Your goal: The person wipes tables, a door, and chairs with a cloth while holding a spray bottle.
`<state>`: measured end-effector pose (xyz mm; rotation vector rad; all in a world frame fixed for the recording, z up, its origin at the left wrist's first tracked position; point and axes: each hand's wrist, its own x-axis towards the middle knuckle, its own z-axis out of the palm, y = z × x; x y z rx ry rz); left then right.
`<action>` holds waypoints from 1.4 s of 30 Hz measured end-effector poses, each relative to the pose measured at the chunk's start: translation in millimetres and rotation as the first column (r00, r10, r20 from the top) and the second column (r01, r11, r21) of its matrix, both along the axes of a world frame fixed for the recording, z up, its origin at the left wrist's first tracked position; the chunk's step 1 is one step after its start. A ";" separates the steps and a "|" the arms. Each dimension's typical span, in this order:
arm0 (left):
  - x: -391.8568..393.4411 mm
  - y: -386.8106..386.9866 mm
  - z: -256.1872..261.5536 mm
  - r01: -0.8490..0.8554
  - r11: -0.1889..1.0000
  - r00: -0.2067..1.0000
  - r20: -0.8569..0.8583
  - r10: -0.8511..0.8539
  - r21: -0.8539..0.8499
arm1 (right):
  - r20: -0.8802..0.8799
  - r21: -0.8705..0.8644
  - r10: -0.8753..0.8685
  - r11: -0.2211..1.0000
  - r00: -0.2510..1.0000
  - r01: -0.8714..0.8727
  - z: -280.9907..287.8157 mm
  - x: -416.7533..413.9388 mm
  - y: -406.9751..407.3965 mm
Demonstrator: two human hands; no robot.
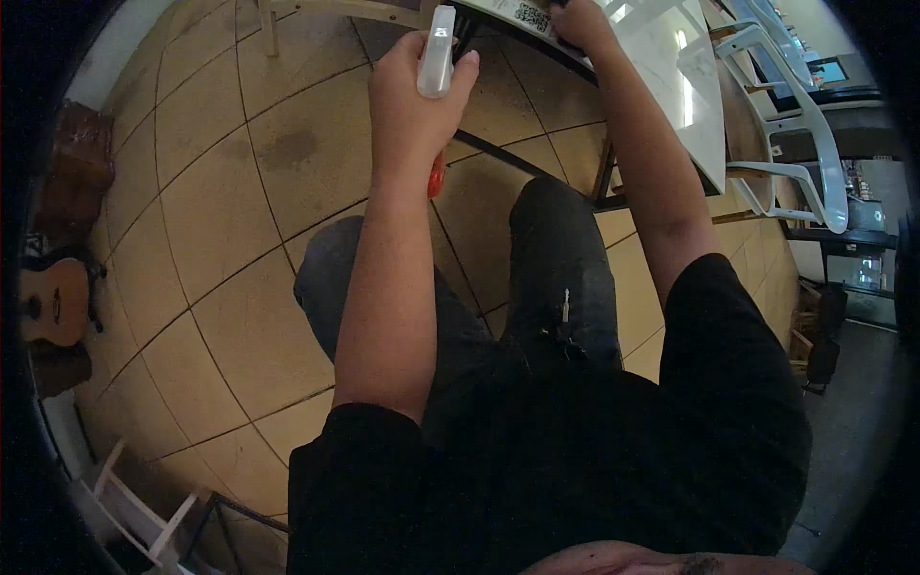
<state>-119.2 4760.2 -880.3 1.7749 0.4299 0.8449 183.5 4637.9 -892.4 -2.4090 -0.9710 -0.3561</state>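
Observation:
My left hand [417,100] grips a spray bottle by its neck, in front of the table's near side. The bottle's translucent white spray head [436,61] rises above my fingers. A red-orange part [436,178] shows below, beside my wrist; my hand and forearm hide the rest. At the top edge of the view, my right hand [586,27] is at the near edge of a white marble-look tabletop [693,86]. Something dark shows by its fingers, partly cut off, and I cannot tell what it is. A printed code [532,14] lies beside that hand.
White chairs [819,129] stand right of the table, and dark metal table legs [600,172] come down near my knee. A wooden stool or bench [267,32] is at the top left. A guitar [61,302] stands far left on the tiled floor [215,194].

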 end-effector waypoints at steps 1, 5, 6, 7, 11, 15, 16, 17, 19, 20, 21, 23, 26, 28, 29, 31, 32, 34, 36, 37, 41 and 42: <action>1.8 -1.6 1.4 0.003 1.000 1.000 0.002 -0.003 -0.001 | 0.002 -0.001 -0.003 1.000 1.000 0.003 -7.5 10.2 -0.9; -3.1 5.7 -4.3 -0.055 0.994 0.998 -0.026 0.058 0.092 | -0.074 0.198 -0.046 0.978 0.996 0.060 -3.2 -50.4 42.7; 23.9 -15.4 7.6 -0.017 0.995 1.000 -0.003 0.017 0.097 | 0.067 0.264 -0.018 0.964 0.998 -0.001 -13.9 11.1 25.5; 16.8 -9.5 1.5 -0.039 0.994 0.997 -0.056 0.045 0.099 | -0.007 0.254 -0.002 0.967 1.000 0.004 -10.6 -37.3 58.0; 58.0 -46.7 7.1 0.084 0.996 0.993 -0.083 -0.085 -0.016 | -0.034 0.326 0.092 0.942 0.995 -0.076 10.2 -42.2 56.6; 101.8 -88.8 -0.6 0.240 0.971 0.970 0.026 -0.240 0.020 | -0.094 0.323 0.111 0.944 0.989 -0.075 26.4 -23.1 16.6; 107.2 -98.4 -3.6 0.283 0.958 0.959 0.044 -0.281 -0.042 | -0.182 0.222 0.108 0.973 0.977 -0.066 35.4 -25.6 -1.0; 115.2 -113.2 -4.8 0.334 0.936 0.942 0.075 -0.327 -0.109 | -0.262 0.112 0.086 0.992 0.961 -0.058 41.5 -21.7 -28.1; 124.5 -134.4 -1.1 0.397 0.911 0.917 0.079 -0.390 -0.110 | -0.194 0.082 0.034 0.996 0.980 -0.018 50.7 -22.7 -90.4; 128.2 -143.3 0.3 0.437 0.894 0.899 0.084 -0.430 -0.102 | -0.183 0.151 0.003 0.988 0.983 0.025 56.5 -29.1 -112.8; 130.2 -150.8 0.5 0.458 0.881 0.889 0.038 -0.457 -0.115 | -0.254 0.029 -0.207 0.975 0.945 0.222 65.8 -43.6 -145.5; 139.1 -169.2 -1.2 0.520 0.844 0.853 0.029 -0.521 -0.131 | -0.147 0.157 -0.268 0.944 0.952 0.290 19.4 -8.0 -233.1; 156.3 -190.9 -11.5 0.599 0.787 0.798 0.034 -0.602 -0.145 | -0.067 0.239 -0.385 0.890 0.921 0.389 6.8 -17.9 -300.9; 164.7 -200.7 -11.7 0.673 0.724 0.734 0.012 -0.679 -0.153 | 0.154 0.199 -0.462 0.880 0.874 0.430 -3.1 -17.4 -307.3; 171.2 -209.0 -16.4 0.686 0.711 0.721 0.013 -0.692 -0.153 | 0.198 0.169 -0.484 0.873 0.852 0.457 -7.6 -13.2 -310.3; 183.8 -226.7 -28.8 0.723 0.690 0.687 0.109 -0.718 -0.014 | 0.184 0.187 -0.472 0.878 0.862 0.441 -7.1 -10.7 -314.6; 187.1 -233.8 -29.0 0.733 0.680 0.678 0.104 -0.728 -0.012 | 0.171 0.206 -0.444 0.889 0.880 0.409 -4.8 -10.4 -313.4; 190.0 -250.2 -29.3 0.761 0.636 0.647 0.082 -0.758 -0.126 | 0.142 0.229 -0.454 0.879 0.880 0.417 -0.8 -14.0 -310.1; 192.0 -263.8 -34.0 0.756 0.636 0.652 0.091 -0.752 -0.159 | 0.018 0.288 -0.424 0.869 0.905 0.401 2.9 -15.2 -303.8; 191.2 -276.2 -35.2 0.746 0.638 0.660 0.086 -0.746 -0.191 | 0.043 0.304 -0.408 0.875 0.912 0.377 2.2 -15.9 -309.4; 178.5 -325.0 -41.0 0.703 0.609 0.698 0.193 -0.689 -0.368 | -0.119 0.414 -0.298 0.852 0.947 0.320 0.8 -9.0 -321.4; 175.0 -337.4 -42.9 0.718 0.593 0.681 0.194 -0.706 -0.363 | -0.138 0.439 -0.250 0.852 0.958 0.285 -0.4 -5.9 -324.7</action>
